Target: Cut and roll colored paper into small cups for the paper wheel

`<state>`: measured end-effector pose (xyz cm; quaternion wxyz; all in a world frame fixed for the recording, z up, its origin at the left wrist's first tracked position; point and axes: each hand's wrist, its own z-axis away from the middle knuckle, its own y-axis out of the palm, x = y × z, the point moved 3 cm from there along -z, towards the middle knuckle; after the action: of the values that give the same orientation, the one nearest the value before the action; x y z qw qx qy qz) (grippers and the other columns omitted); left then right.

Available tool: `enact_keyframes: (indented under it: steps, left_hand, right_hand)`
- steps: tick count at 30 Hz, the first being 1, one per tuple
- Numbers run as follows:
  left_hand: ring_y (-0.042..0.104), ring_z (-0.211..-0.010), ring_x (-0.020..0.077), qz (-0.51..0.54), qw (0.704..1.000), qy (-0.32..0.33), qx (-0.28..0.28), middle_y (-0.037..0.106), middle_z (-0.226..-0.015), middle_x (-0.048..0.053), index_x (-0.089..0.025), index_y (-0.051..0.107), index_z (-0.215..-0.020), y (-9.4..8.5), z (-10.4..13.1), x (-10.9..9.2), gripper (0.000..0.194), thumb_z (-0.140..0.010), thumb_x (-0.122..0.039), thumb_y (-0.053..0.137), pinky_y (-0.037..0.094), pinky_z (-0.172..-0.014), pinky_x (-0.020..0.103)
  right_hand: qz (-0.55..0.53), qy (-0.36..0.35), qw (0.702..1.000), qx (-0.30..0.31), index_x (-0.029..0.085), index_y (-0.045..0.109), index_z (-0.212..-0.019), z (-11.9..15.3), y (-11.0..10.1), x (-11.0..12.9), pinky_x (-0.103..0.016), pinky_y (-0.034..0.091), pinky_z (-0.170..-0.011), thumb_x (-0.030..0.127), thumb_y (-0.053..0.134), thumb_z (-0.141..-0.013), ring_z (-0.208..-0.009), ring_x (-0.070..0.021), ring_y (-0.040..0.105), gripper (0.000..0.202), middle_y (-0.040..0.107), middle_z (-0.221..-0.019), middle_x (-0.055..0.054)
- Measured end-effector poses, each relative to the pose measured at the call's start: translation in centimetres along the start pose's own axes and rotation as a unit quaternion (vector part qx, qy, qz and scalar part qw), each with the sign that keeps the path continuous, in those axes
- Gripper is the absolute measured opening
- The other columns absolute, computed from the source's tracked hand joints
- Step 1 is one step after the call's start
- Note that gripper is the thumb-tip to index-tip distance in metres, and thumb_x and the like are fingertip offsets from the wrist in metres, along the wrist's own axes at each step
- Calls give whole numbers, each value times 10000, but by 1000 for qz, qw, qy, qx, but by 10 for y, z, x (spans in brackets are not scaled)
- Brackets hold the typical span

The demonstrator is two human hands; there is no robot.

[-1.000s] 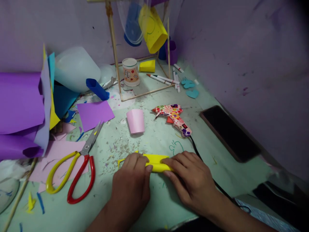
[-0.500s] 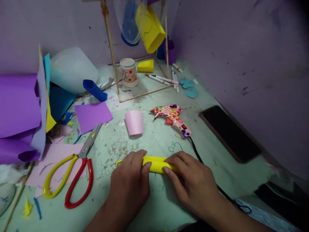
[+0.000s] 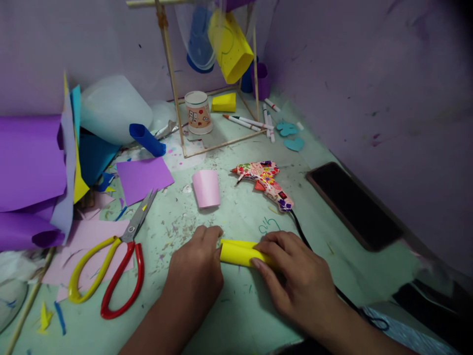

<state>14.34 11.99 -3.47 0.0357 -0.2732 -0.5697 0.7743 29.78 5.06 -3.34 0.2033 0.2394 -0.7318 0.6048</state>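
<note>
A piece of yellow paper (image 3: 238, 253), bent into a flattened roll, lies crosswise on the table in front of me. My right hand (image 3: 300, 278) is closed on its right part, thumb on the near side and fingers over the top. At the other end my left hand (image 3: 197, 271) is curled with its fingertips at the roll's left edge, and the fingers hide that end. Just beyond the hands stands a small pink paper cup shape (image 3: 206, 189). Scissors (image 3: 130, 230) with one yellow and one red handle lie partly open to the left.
A flower-patterned glue gun (image 3: 264, 178) rests beyond my right hand, its black cord running toward me. A phone (image 3: 353, 207) lies at the right. A stick frame (image 3: 225, 143) with hanging paper cups, a printed cup (image 3: 198, 116) and markers (image 3: 254, 123) stand behind; purple sheets (image 3: 31, 162) crowd the left.
My left hand has shifted slightly; its thumb no longer shows on top of the roll, and the yellow end left of it is out of sight. The right hand keeps its hold.
</note>
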Motion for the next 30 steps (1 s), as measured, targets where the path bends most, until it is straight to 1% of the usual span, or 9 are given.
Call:
enact_keyframes:
  steps: [4, 8, 12, 14, 16, 18, 22, 24, 30]
  left_hand:
    - [609, -708, 231, -53, 997, 1, 60, 577, -879, 50, -227, 544, -900, -4, -3, -7, 280, -741, -74, 371, 435, -561, 326]
    - [558, -603, 208, -65, 995, 0, 75, 552, -819, 41, -218, 512, -806, -5, -5, -9, 220, -726, -70, 371, 373, -514, 310]
    - [507, -591, 165, 78, 996, -5, 45, 536, -686, 1, -211, 465, -697, -7, -2, -8, 167, -721, -72, 377, 367, -555, 284]
    - [482, -574, 138, 163, 986, -11, 33, 517, -614, -28, -209, 469, -665, -10, 2, -7, 144, -731, -101, 399, 360, -566, 261]
    - [456, -549, 117, 227, 973, -25, 26, 487, -561, -49, -205, 486, -633, -13, 7, -7, 125, -719, -131, 435, 350, -558, 239]
    - [436, -517, 99, 305, 949, -68, 32, 473, -535, -59, -200, 504, -614, -14, 11, -6, 93, -688, -157, 467, 338, -522, 217]
    - [389, -431, 71, 485, 850, -190, 79, 447, -474, -79, -191, 544, -657, -4, 17, -4, 64, -624, -244, 529, 292, -425, 184]
    - [372, -403, 62, 521, 822, -210, 87, 425, -440, -87, -181, 566, -666, 0, 19, -4, 108, -601, -265, 547, 274, -403, 176]
    - [364, -367, 54, 509, 833, -201, 81, 436, -420, -80, -165, 600, -625, -4, 22, -5, 101, -620, -240, 533, 270, -372, 175]
  right_hand:
    - [1, 2, 1000, -3, 146, 637, -856, 1, 0, 0, -368, 494, -639, 223, 494, -812, -774, -221, 556, 168, 588, -852, -101]
    - [-2, -1, 1000, -10, 156, 635, -903, 2, -1, 0, -375, 512, -670, 222, 494, -811, -815, -225, 574, 181, 602, -907, -107]
    - [-20, -45, 999, -2, 132, 559, -1125, 6, -2, -2, -396, 504, -794, 195, 506, -822, -946, -230, 565, 313, 607, -1042, -124]
    - [-48, -69, 996, 10, 140, 537, -1160, 8, -3, -3, -383, 502, -799, 165, 504, -831, -935, -212, 567, 332, 619, -1036, -110]
    - [-89, -82, 993, 7, 158, 557, -1118, 9, -4, -5, -353, 510, -744, 143, 504, -834, -867, -191, 576, 289, 635, -962, -84]
    - [-125, -92, 988, -6, 164, 567, -1081, 11, -5, -6, -331, 510, -689, 126, 507, -832, -811, -181, 578, 259, 636, -897, -69]
    - [-146, -99, 984, -10, 180, 556, -1087, 13, -3, -7, -333, 509, -678, 101, 501, -833, -811, -183, 577, 271, 632, -893, -65]
    - [-140, -102, 985, -4, 186, 551, -1098, 14, -2, -7, -342, 512, -682, 102, 503, -836, -819, -187, 576, 279, 628, -903, -71]
    - [-137, -130, 982, -11, 179, 545, -1107, 15, -2, -5, -343, 518, -643, 66, 488, -815, -788, -193, 589, 319, 626, -877, -77]
